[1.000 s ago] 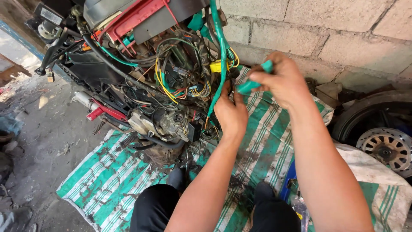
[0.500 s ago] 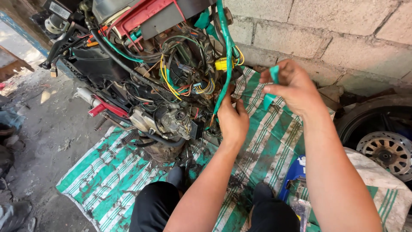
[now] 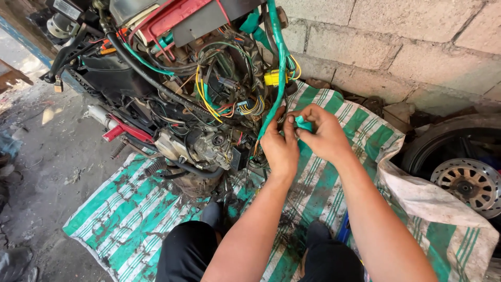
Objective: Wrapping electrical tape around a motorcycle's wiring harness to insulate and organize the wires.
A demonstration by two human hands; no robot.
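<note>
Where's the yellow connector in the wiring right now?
In the head view the yellow connector sits upper centre in the loom, just left of the green-wrapped cable, above the left hand.

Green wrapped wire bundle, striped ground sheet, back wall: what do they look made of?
Green wire bundle: likely glossy plastic tape wound over wires; spiral ridges show where the left hand and right hand meet it.
Striped sheet: probably woven plastic tarp, matte, creased, oil-stained.
Wall: grey concrete-looking blocks, rough, with mortar joints.
</note>
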